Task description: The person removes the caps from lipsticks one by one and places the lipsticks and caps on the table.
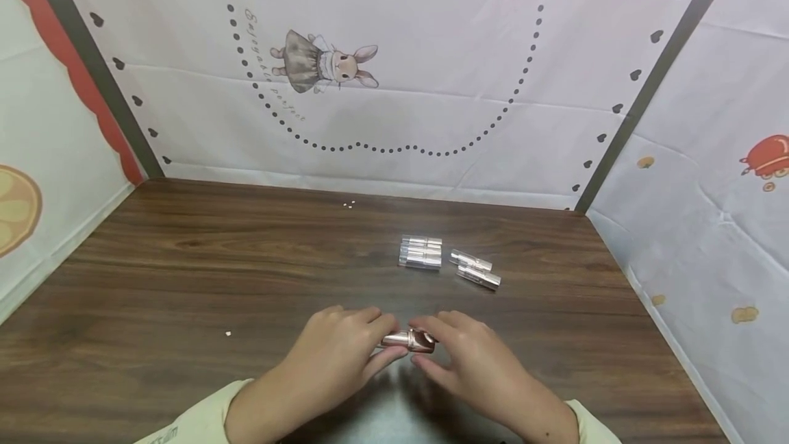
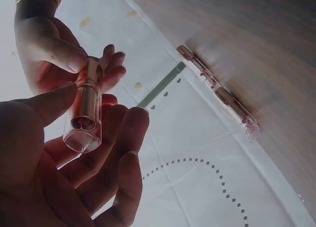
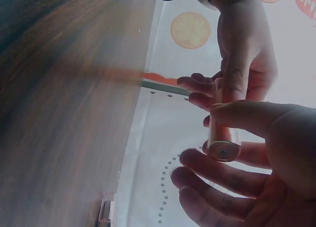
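A rose-gold lipstick tube (image 1: 396,339) with a clear cap (image 2: 83,139) lies level between both hands, low in the middle of the head view. My left hand (image 1: 335,344) pinches the capped end between thumb and fingers. At the opposite, rose-gold base end, my right hand (image 1: 477,355) grips with its thumb (image 3: 242,114) along the side and the fingers behind. The flat base (image 3: 224,152) faces the right wrist camera. Fingers cover part of the tube in every view.
Beyond the hands, three similar tubes (image 1: 421,252) lie side by side on the brown wooden table (image 1: 216,279). Two more tubes (image 1: 474,269) lie just right of them. Small white bits (image 1: 349,205) dot the table. Printed white cloth (image 1: 431,74) encloses the back and sides.
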{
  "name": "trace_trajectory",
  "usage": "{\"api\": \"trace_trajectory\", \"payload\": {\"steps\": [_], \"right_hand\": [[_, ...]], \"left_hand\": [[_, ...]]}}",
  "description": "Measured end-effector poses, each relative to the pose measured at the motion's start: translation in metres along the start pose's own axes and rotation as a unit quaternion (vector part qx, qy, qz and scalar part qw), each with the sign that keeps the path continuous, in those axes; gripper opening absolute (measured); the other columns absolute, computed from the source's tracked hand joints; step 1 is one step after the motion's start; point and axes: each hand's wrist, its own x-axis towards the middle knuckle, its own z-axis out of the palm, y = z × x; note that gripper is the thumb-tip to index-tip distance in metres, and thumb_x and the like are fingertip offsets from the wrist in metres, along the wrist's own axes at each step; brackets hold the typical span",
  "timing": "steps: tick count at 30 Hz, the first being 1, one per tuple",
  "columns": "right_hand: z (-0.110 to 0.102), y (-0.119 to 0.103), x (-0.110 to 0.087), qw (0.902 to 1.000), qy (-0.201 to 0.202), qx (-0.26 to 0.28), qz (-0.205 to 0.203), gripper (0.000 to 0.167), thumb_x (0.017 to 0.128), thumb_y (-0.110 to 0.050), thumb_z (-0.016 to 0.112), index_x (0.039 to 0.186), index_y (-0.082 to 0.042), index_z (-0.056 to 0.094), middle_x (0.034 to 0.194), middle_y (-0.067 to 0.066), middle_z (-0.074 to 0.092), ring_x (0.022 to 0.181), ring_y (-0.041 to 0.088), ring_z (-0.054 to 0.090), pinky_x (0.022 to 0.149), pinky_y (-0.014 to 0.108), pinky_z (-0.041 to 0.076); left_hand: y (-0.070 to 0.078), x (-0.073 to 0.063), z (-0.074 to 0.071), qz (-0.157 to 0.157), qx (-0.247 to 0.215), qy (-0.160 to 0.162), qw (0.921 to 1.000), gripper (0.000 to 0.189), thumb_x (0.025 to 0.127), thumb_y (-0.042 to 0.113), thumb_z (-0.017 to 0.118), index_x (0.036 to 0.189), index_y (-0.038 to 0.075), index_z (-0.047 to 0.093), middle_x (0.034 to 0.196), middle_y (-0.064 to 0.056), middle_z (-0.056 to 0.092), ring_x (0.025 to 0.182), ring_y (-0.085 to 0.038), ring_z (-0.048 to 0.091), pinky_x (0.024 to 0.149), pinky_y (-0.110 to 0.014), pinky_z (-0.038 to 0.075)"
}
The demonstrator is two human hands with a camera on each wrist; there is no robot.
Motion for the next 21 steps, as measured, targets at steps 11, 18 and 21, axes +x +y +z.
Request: {"api": "trace_trajectory", "payload": {"steps": [11, 18, 21], "right_hand": [[-0.0012, -0.0027, 0.0009, 0.9994, -0.031, -0.014, 0.009, 0.024, 0.086, -0.025, 0.079, 0.107, -0.018, 0.070, 0.086, -0.012, 0.069, 0.074, -0.002, 0.058, 0.062, 0.021, 0.049], [-0.0010, -0.0035, 0.0003, 0.9988, -0.045, -0.015, 0.014, 0.025, 0.086, -0.025, 0.079, 0.109, -0.019, 0.070, 0.089, -0.012, 0.070, 0.076, 0.000, 0.061, 0.062, 0.022, 0.050], [-0.0008, -0.0036, 0.0000, 0.9986, -0.047, -0.020, 0.014, 0.024, 0.086, -0.026, 0.079, 0.108, -0.019, 0.071, 0.089, -0.012, 0.070, 0.076, 0.001, 0.060, 0.061, 0.022, 0.049]], "left_hand": [[0.0004, -0.0021, 0.0006, 0.001, -0.007, -0.003, 1.0000, 0.027, 0.087, 0.050, 0.072, 0.085, 0.023, 0.066, 0.065, 0.012, 0.056, 0.049, -0.004, 0.049, 0.049, -0.022, 0.033], [-0.0002, -0.0019, 0.0002, 0.003, -0.002, -0.009, 1.0000, 0.028, 0.086, 0.051, 0.072, 0.082, 0.025, 0.065, 0.066, 0.014, 0.057, 0.050, -0.005, 0.051, 0.049, -0.023, 0.034], [-0.0001, -0.0017, -0.0001, 0.001, -0.004, -0.015, 0.9999, 0.028, 0.086, 0.051, 0.072, 0.082, 0.025, 0.064, 0.066, 0.014, 0.057, 0.050, -0.004, 0.050, 0.049, -0.023, 0.035]]}}
